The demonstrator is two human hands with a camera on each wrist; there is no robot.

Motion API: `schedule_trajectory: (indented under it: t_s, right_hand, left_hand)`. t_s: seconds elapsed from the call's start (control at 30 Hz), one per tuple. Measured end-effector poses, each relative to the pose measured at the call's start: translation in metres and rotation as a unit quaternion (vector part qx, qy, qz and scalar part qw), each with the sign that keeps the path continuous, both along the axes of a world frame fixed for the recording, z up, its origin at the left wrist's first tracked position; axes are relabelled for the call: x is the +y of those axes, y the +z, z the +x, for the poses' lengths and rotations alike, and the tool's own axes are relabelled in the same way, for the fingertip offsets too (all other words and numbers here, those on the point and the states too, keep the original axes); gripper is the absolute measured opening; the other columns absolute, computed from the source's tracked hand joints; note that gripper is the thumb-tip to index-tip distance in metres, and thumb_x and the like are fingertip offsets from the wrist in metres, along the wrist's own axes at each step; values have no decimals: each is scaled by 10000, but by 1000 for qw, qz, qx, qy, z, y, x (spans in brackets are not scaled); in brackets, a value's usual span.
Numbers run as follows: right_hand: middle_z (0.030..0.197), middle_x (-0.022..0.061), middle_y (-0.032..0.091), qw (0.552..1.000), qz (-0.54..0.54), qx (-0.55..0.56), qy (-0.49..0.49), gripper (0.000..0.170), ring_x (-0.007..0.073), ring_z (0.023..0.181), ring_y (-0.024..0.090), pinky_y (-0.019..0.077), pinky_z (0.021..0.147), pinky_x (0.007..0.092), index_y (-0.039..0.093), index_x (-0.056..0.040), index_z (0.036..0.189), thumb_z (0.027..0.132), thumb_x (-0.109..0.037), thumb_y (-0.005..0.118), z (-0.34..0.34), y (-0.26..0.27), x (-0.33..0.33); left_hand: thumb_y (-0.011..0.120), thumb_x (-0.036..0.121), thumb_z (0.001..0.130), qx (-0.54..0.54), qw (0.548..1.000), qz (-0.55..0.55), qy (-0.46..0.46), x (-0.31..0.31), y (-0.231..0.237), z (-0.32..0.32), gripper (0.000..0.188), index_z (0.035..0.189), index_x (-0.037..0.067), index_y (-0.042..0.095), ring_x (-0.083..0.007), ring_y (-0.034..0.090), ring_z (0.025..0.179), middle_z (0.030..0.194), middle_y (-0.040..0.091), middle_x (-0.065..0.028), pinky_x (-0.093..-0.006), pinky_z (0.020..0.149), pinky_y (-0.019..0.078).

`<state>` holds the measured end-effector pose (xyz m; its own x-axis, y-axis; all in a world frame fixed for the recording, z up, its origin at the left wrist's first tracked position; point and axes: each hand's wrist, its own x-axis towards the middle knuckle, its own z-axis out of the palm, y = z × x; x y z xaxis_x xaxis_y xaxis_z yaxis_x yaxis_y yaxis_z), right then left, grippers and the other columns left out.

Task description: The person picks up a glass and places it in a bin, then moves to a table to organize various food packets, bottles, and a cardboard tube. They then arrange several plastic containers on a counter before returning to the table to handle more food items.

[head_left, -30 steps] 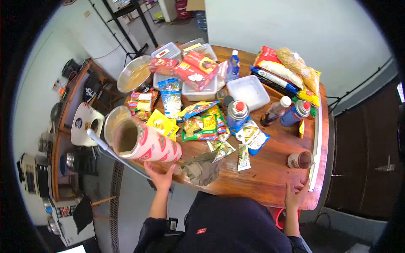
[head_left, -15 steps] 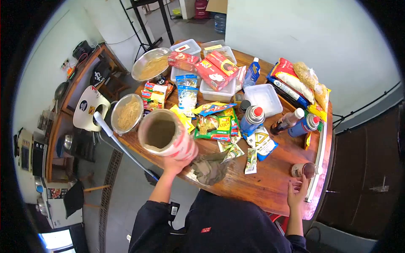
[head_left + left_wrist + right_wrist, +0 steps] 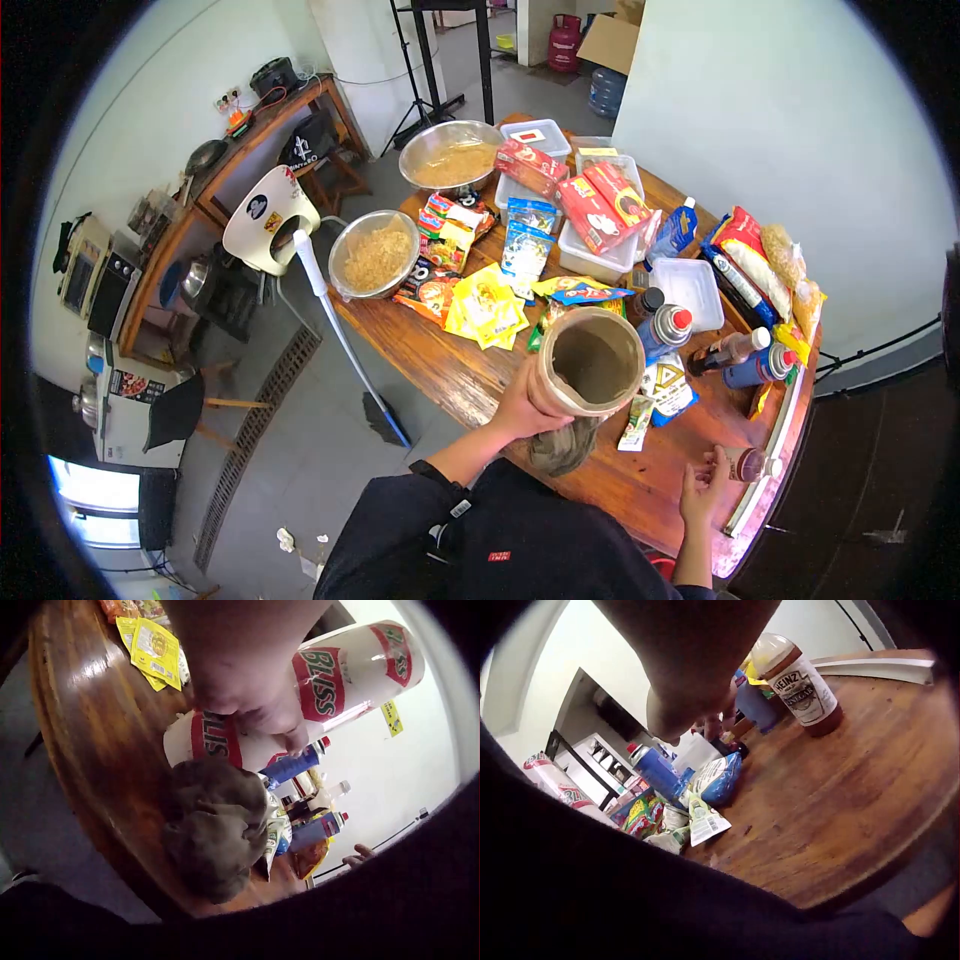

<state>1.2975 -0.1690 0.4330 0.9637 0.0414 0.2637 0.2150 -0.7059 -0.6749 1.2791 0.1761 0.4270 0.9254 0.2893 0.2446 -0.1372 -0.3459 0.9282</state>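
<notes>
My left hand [image 3: 530, 408] grips the side of a tall hollow tube [image 3: 597, 355], white with red BLISS labels. Its open end faces up in the head view, and its lower end is beside a crumpled grey-brown cloth [image 3: 217, 832] in the left wrist view. Part of the cloth is hidden under the tube in the head view. At the right edge of the table, my right hand [image 3: 703, 488] has loosely bent fingers close to a Heinz vinegar bottle [image 3: 804, 690]. The bottle stands upright, and the right wrist view shows the hand apart from it.
On the wooden table [image 3: 430, 365] are bowls of noodles [image 3: 375, 255], yellow packets [image 3: 487, 308], red boxes [image 3: 605, 205] and plastic containers [image 3: 690, 292]. Spray cans [image 3: 665, 330], a dark sauce bottle [image 3: 728, 352] and bagged goods [image 3: 755, 255] crowd the right. A broom [image 3: 345, 325] stands left of the table.
My left hand has taken hold of the tube and carried it from the table's left side rightward, over the cloth. My right hand has come nearer the bottle. The head view has turned left.
</notes>
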Motion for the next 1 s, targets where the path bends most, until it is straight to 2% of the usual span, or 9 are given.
schedule_trajectory:
  t_s: [0.13,0.23,0.37,0.43,0.53,0.63,0.73,0.87,1.0]
  right_hand:
    - [920,112,500,996,87,28,13,505,202,767,511,423,647,256,443,-15,1115,649,-35,637,5,6,17]
    - [893,127,506,995,-9,-33,88,413,206,750,515,428,633,260,475,-3,1041,656,-15,623,15,21,37]
    - [776,108,545,992,14,-16,126,258,166,666,542,433,583,252,526,18,917,678,-18,616,27,47,73]
    - [727,102,553,993,39,-25,111,207,172,635,548,434,574,251,541,15,870,677,-8,611,30,58,90]
    - [706,104,563,996,58,-39,62,166,168,607,554,433,555,257,547,19,853,700,-20,594,39,62,107]
    - [727,100,579,980,189,35,-58,131,128,629,553,433,571,244,552,29,843,725,-25,566,58,27,91]
    - [808,112,599,965,194,133,-118,195,154,741,558,436,670,266,562,36,914,772,-97,539,96,29,94]
    - [912,176,563,996,22,-11,-90,202,278,792,562,433,724,332,541,25,923,779,-115,525,129,54,125]
    - [834,183,584,985,80,75,-130,264,241,732,565,430,690,329,543,64,897,794,-177,513,151,52,130]
  left_hand:
    - [805,233,473,19,999,-28,-25,2,0,-2,857,1175,70,341,-219,448,1033,1092,451,-87,-330,873,366]
    - [812,259,472,23,998,-25,-49,7,-12,1,930,1218,65,292,-227,437,1072,1138,440,-108,-337,882,369]
    - [741,217,569,25,987,34,-154,30,-24,2,874,1259,49,232,-259,397,1120,1198,390,-153,-346,914,340]
    - [687,148,593,-7,976,-48,-211,55,-21,-2,863,1285,37,184,-257,374,1140,1215,376,-161,-346,945,300]
    - [636,109,615,4,992,-79,-99,86,-15,1,844,1301,21,152,-262,369,1141,1194,389,-153,-346,964,268]
    - [585,108,724,-6,997,-63,-53,121,-6,29,624,1256,12,273,-217,465,1005,1117,460,-139,-324,876,348]
    - [511,128,800,35,994,-75,-73,139,-14,59,466,1220,27,338,-166,489,928,1049,492,-104,-294,820,374]
    - [526,118,808,11,983,-134,-128,122,-8,90,417,1184,11,379,-161,520,872,1013,530,-122,-278,766,407]
    - [534,110,805,38,979,-114,-163,109,6,96,409,1178,19,392,-152,523,842,1008,537,-125,-273,750,413]
